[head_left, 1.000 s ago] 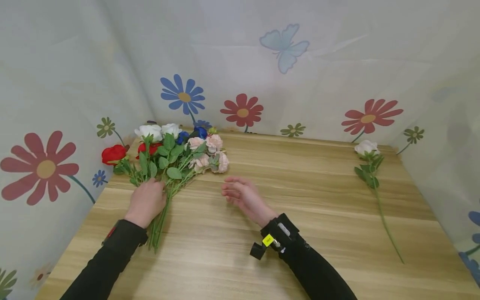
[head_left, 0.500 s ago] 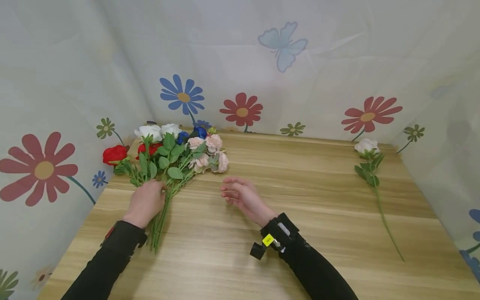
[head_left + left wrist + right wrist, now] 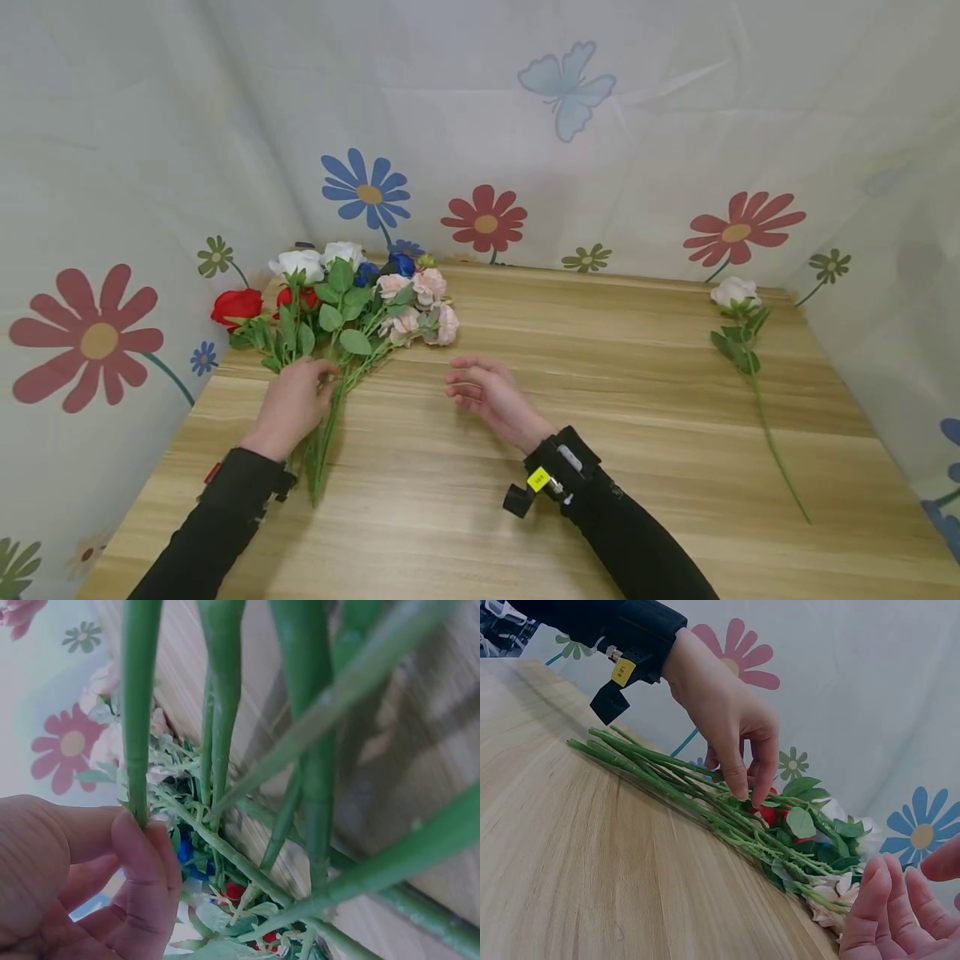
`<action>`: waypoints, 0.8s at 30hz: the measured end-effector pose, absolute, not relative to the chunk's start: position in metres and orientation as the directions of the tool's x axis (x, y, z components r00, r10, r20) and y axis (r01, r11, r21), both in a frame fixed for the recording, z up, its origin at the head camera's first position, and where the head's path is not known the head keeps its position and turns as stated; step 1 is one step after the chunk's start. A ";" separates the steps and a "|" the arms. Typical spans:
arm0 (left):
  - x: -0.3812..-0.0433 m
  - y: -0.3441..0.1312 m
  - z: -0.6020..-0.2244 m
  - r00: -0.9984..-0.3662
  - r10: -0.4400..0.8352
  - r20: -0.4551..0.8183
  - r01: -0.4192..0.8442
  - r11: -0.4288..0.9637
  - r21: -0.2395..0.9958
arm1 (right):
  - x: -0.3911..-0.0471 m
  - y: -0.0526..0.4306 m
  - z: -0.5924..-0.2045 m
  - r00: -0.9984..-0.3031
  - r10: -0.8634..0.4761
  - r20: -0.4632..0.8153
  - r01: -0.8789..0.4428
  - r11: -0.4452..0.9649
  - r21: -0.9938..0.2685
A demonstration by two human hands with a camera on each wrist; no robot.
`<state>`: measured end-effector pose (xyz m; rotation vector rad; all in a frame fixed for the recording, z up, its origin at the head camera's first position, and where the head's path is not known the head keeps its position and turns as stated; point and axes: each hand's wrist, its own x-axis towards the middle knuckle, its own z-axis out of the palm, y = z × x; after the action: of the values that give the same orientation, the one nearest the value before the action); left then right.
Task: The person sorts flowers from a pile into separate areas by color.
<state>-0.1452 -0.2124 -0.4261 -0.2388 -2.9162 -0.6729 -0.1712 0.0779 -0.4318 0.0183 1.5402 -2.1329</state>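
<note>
At the left of the table lies a loose bunch of flowers: a red rose (image 3: 237, 307), white roses (image 3: 297, 265), blue blooms (image 3: 402, 264) and pale pink blooms (image 3: 430, 286). My left hand (image 3: 292, 406) is over their stems. In the left wrist view, its thumb and fingers pinch one green stem (image 3: 141, 697); which bloom tops that stem I cannot tell. Other stems (image 3: 307, 750) cross beside it, untouched by the fingertips. My right hand (image 3: 495, 400) hovers above the table's middle, fingers loosely bent around nothing, right of the pink blooms.
One white rose (image 3: 735, 292) with a long stem lies apart on the table's right side. A pale curtain (image 3: 637, 167) printed with flowers and a butterfly encloses the wooden table (image 3: 600, 350) at the back and sides.
My left hand has risen and tilted slightly at the stems. A leafy stem and a white rose beside it shifted up a little. The right hand stays nearly still.
</note>
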 end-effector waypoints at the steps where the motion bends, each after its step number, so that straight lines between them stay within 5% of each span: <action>1: -0.145 -0.212 -0.426 -0.976 0.122 0.179 0.189 0.885 0.426 | -0.172 0.079 -0.432 -0.872 -0.388 -0.297 0.403 -0.228 -0.886; 13: -0.147 -0.203 -0.424 -0.956 0.114 0.271 0.241 0.833 0.498 | -0.175 0.086 -0.434 -0.871 -0.376 -0.315 0.412 -0.214 -0.886; 24: -0.156 -0.176 -0.421 -0.984 0.072 0.162 0.167 0.689 0.705 | -0.175 0.097 -0.434 -0.874 -0.362 -0.323 0.417 -0.220 -0.882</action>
<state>-0.1561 -0.1757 -0.4206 -0.1968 -2.7742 -1.1764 -0.1749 0.0974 -0.4341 0.0650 1.5593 -2.1258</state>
